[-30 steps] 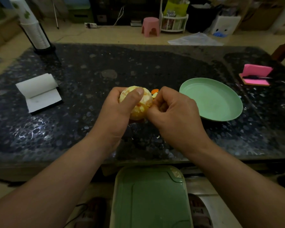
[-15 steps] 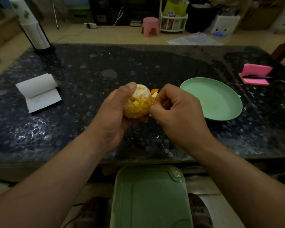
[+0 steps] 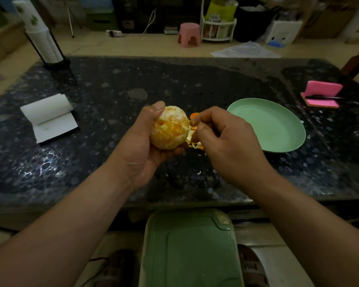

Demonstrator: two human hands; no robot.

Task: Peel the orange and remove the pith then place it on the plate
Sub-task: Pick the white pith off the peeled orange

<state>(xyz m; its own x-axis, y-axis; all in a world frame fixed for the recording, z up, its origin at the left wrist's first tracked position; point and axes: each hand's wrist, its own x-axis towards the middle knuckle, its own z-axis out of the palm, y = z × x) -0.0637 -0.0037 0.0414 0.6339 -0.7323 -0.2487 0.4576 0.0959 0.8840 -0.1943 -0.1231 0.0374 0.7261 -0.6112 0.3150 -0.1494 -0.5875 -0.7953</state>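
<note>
My left hand [image 3: 142, 146] grips a mostly peeled orange [image 3: 169, 128] above the dark table, thumb over its top. The fruit shows orange flesh with pale pith patches. Just to its right, my right hand [image 3: 224, 139] pinches a pale strip of pith [image 3: 190, 134] between thumb and forefinger at the orange's side. Bits of peel and pith [image 3: 196, 145] lie on the table under the hands. An empty light green plate [image 3: 278, 141] sits to the right of my right hand.
A white notepad [image 3: 50, 118] lies at the left. A stack of paper cups [image 3: 39, 36] stands at the back left. A pink pad with a pen [image 3: 322, 97] is at the far right. A green lidded bin [image 3: 190, 249] sits below the table's near edge [image 3: 50, 206].
My left hand has turned the orange, so more bare fruit faces me. My right hand has shifted slightly right and pulled a strip of pith away from the fruit.
</note>
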